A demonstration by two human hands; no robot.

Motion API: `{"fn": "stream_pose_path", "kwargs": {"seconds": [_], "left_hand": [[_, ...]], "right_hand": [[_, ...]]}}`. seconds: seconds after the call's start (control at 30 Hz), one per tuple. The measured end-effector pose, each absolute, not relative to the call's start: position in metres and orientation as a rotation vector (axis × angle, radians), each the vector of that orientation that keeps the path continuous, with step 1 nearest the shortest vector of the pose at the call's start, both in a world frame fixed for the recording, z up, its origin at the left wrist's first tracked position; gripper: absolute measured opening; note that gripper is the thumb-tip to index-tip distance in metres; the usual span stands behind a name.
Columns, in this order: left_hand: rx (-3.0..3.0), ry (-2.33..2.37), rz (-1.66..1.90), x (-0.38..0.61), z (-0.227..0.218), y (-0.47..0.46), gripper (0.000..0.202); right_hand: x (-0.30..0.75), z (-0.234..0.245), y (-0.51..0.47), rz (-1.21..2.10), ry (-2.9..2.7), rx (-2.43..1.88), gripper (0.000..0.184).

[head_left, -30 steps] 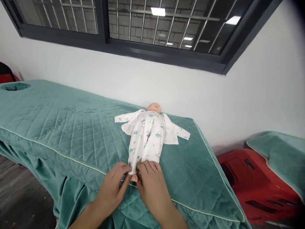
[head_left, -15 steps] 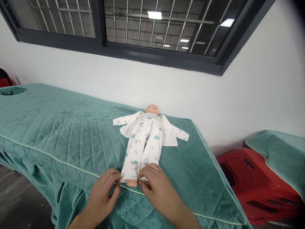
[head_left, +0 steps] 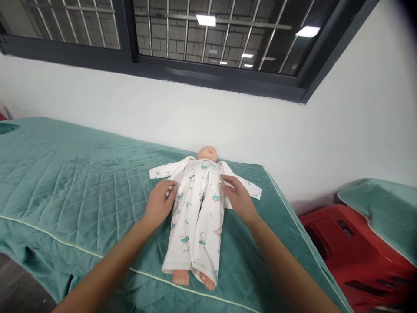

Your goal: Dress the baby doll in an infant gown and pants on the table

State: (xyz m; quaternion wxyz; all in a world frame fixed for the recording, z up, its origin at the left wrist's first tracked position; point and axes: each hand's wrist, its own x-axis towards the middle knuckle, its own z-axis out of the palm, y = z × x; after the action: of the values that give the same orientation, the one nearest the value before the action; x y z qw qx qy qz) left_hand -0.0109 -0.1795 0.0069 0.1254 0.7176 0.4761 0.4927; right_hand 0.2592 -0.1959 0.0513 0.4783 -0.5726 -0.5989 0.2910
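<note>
left hand (head_left: 160, 203), right hand (head_left: 237, 198), soft printed romper (head_left: 198, 208), quilted green cover (head_left: 81, 191)

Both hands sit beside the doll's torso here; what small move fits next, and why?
Probably draw the loose side flaps of the romper inward over the chest: the left hand and right hand each rest on a flap lying spread on the bedcover.

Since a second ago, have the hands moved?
Yes. Left hand and right hand went from the feet up the doll, toward the wall.
</note>
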Motion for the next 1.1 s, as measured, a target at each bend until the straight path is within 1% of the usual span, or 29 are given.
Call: {"fn": "stream_pose_path", "kwargs": {"seconds": [0.07,0.13,0.23,0.33,0.43,0.57,0.67,0.77,0.87,0.93,1.0,1.1], "left_hand": [[2.109,1.325,1.472,0.007,0.02,-0.137,0.024],[2.101,1.285,1.448,0.028,0.034,-0.098,0.025],[2.064,1.26,1.249,0.058,0.051,-0.052,0.026],[2.019,1.143,1.039,0.077,0.054,-0.026,0.029],[1.984,1.132,1.019,0.078,0.048,-0.018,0.029],[2.049,1.17,1.03,0.064,0.047,-0.024,0.023],[2.045,1.167,0.941,0.056,0.054,-0.028,0.018],[2.052,1.199,0.856,0.052,0.06,-0.029,0.017],[2.081,1.167,0.8,0.05,0.06,-0.026,0.015],[2.114,1.156,0.795,0.049,0.057,-0.024,0.015],[2.145,1.201,0.823,0.051,0.053,-0.021,0.016],[2.124,1.342,0.899,0.056,0.045,-0.016,0.015]], "right_hand": [[0.26,0.045,-0.162,0.663,-1.47,-1.403,0.04],[0.262,0.041,-0.132,0.594,-1.526,-1.389,0.038],[0.265,0.033,-0.099,0.518,-1.582,-1.357,0.036],[0.272,0.023,-0.083,0.48,-1.555,-1.382,0.036],[0.28,0.014,-0.08,0.377,-1.559,-1.44,0.034],[0.289,0.014,-0.079,0.289,-1.576,-1.502,0.027],[0.295,0.018,-0.078,0.358,-1.607,-1.504,0.023],[0.302,0.02,-0.077,0.449,-1.728,-1.451,0.025],[0.309,0.022,-0.076,0.559,-1.794,-1.404,0.024],[0.31,0.023,-0.076,0.58,-1.787,-1.448,0.024],[0.308,0.024,-0.075,0.506,-1.743,-1.568,0.025],[0.3,0.023,-0.071,0.302,-1.634,-1.741,0.027]]}}
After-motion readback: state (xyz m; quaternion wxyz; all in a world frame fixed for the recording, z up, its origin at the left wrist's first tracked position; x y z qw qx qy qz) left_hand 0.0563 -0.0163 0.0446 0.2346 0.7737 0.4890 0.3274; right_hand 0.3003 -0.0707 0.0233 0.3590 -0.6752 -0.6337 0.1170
